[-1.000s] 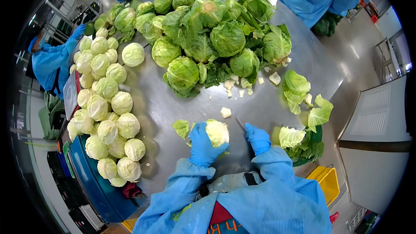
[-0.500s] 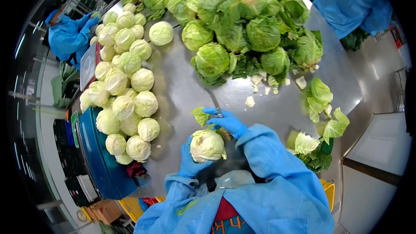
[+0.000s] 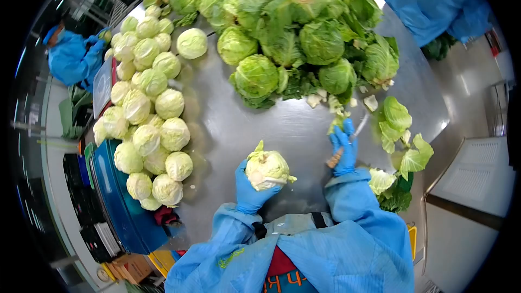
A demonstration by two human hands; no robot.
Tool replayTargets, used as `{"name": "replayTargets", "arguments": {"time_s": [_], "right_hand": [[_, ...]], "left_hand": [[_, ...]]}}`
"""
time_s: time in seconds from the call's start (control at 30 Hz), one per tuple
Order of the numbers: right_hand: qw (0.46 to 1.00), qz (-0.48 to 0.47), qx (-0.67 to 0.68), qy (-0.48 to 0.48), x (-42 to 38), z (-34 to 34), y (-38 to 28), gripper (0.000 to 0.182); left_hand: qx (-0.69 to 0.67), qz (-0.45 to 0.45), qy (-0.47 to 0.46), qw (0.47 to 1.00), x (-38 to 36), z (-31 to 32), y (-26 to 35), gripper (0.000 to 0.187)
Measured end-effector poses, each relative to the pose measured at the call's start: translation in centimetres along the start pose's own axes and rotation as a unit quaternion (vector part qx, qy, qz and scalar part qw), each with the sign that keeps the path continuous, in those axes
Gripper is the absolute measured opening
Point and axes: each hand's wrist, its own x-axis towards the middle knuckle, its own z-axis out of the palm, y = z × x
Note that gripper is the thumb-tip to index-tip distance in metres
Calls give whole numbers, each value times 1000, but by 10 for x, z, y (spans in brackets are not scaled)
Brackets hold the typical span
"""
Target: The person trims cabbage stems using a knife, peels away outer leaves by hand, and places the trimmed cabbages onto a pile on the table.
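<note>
A pale trimmed cabbage [image 3: 268,170] with a small leaf sticking up at its top rests in my left hand [image 3: 250,191], whose blue-gloved fingers curl round its left and lower side. Off to the right, my right hand [image 3: 344,149], also gloved in blue, is closed round the brown handle of a knife [image 3: 335,158]. The knife's blade can hardly be made out. A piece of green leaf [image 3: 335,125] is at the fingertips of that hand, near white scraps [image 3: 370,102] on the metal table [image 3: 222,130].
Pale cabbages [image 3: 146,140] are heaped at the left beside a blue bin [image 3: 116,190]. Leafy green cabbages [image 3: 322,42] fill the back. Loose leaves [image 3: 416,157] lie at the right edge. One person in blue [image 3: 70,57] is at far left, another [image 3: 437,2] at back right.
My right hand has moved right with the knife, away from the cabbage, and the leaf piece is now at its fingertips. My left hand and the cabbage have shifted slightly right and up.
</note>
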Motion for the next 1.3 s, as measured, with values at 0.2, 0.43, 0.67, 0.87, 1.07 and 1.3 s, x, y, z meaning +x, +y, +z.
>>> {"name": "replayTargets", "arguments": {"time_s": [0.2, 0.43, 0.67, 0.87, 1.07, 1.3], "right_hand": [[982, -107, -5, 155, -29, -154, -70, 56], [810, -301, -425, 269, -77, -223, -65, 41], [749, -196, -622, -119, -113, -70, -16, 40], [730, -178, -638, -168, -101, -30, -12, 47], [708, -101, -646, -267, -65, -28, -17, 56], [738, -95, -652, -144, -61, -10, -14, 54]], "left_hand": [[332, 192, -81, 920, 22, 59, 24, 104], [426, 231, -189, 854, 32, 91, 33, 97], [414, 186, -179, 873, 31, 94, 33, 91], [412, 197, -163, 875, 40, 82, 13, 100], [414, 157, -194, 876, 43, 84, 20, 108], [449, 77, -174, 873, 44, 100, 31, 109]]}}
